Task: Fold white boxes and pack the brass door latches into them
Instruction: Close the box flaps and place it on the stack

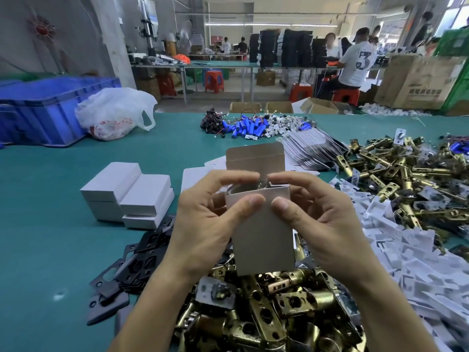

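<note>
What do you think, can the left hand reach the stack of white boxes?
Probably yes, once freed: the stack sits close on its left with nothing between, but the left hand is busy gripping the open box.

The open box (262,232) sits between both hands, above the latches (266,311), with closed boxes (127,196) to its left.

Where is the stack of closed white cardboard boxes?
Head view: the stack of closed white cardboard boxes stands on the teal table, left of the left hand, beyond the flat black plates.

Factory packing floor; worktable (50,224) heaped with latches (266,313); seated workers (355,62).
</note>
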A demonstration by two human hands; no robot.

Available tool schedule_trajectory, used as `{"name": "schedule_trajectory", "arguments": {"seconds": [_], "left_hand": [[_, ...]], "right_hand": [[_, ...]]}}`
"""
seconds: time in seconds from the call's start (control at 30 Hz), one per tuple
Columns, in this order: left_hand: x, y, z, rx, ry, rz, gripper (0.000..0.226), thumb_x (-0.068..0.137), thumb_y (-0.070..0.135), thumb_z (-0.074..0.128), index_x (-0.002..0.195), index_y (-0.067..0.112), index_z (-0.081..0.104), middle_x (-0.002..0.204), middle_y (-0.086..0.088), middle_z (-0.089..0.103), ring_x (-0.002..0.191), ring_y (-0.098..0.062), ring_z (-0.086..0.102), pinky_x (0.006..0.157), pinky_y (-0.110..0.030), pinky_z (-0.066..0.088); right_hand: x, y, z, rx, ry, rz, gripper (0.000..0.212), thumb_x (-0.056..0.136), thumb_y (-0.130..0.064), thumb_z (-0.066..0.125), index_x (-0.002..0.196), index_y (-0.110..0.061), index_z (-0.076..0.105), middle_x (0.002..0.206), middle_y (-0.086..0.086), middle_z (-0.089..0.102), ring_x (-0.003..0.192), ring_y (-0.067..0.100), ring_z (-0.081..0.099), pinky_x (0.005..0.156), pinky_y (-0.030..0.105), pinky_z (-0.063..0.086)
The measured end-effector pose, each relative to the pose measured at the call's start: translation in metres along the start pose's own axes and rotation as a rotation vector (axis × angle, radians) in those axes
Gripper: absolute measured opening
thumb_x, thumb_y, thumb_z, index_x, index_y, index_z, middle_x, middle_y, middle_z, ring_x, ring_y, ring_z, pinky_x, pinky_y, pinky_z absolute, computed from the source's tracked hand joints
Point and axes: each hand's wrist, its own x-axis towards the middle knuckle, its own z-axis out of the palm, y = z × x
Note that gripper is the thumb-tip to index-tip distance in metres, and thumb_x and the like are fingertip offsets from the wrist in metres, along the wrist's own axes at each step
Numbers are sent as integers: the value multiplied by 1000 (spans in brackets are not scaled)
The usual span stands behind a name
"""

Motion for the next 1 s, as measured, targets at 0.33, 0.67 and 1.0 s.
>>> {"name": "schedule_trajectory", "arguments": {"seconds": [0.33,0.67,1.0], "left_hand": [[-1,2,10,119,24,17,29,76,43,74,103,34,74,108,14,65,93,-11,71,66,-27,61],[-1,1,8,52,105,0,23,68,38,82,80,34,63,95,-3,72,72,-24,75,53,-58,56],[-1,1,6,32,123,-52,33,64,38,85,85,38,59,105,2,74,80,-25,76,61,-56,61]], "right_hand": [[4,-6,-3,-60,136,17,36,87,-51,59,88,-18,73,93,10,73,90,36,68,82,59,55],[11,-7,-5,47,101,-31,30,82,-37,65,111,-44,65,87,-8,66,77,17,66,68,42,57],[13,-20,-4,-3,91,-6,7,73,-20,78,76,-23,73,91,1,75,86,17,69,73,33,55]]}}
